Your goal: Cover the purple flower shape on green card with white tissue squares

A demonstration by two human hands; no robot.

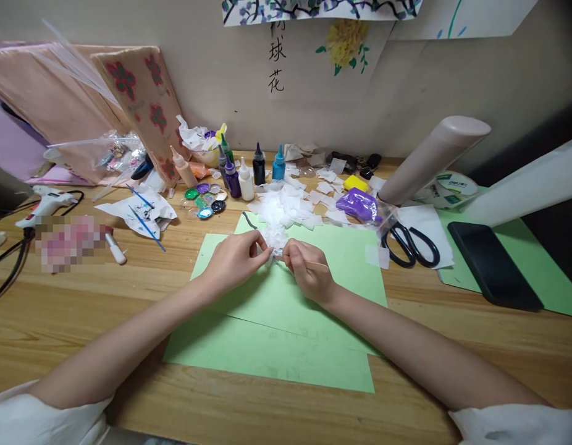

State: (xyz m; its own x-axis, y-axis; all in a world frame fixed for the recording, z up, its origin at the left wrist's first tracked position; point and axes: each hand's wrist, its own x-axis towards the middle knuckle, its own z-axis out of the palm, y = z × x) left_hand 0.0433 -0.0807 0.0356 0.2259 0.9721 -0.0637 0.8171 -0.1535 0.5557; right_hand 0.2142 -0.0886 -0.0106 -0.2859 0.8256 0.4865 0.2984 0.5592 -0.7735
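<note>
On light green paper sheets (pixel 267 346) lies a dense, ruffled cluster of white paper pieces (pixel 273 236). At its near left edge is my left hand (pixel 237 256), thumb and forefinger pinched together by a bit of white paper. My right hand (pixel 309 269) is closed around a thin wooden stick (pixel 318 267), whose tip points left to the cluster's near edge. The fingertips of both hands almost meet there, so the exact contact is partly hidden. A dark curved line (pixel 249 221) shows on the green paper above my left hand.
Loose white paper squares (pixel 290 207) spread behind the cluster, beside paint bottles (pixel 246 180) and small paint pots (pixel 205 199). To the right are black-handled scissors (pixel 409 244), a purple packet (pixel 359 206) and a phone (pixel 492 266). A glue gun (pixel 47 204) lies left.
</note>
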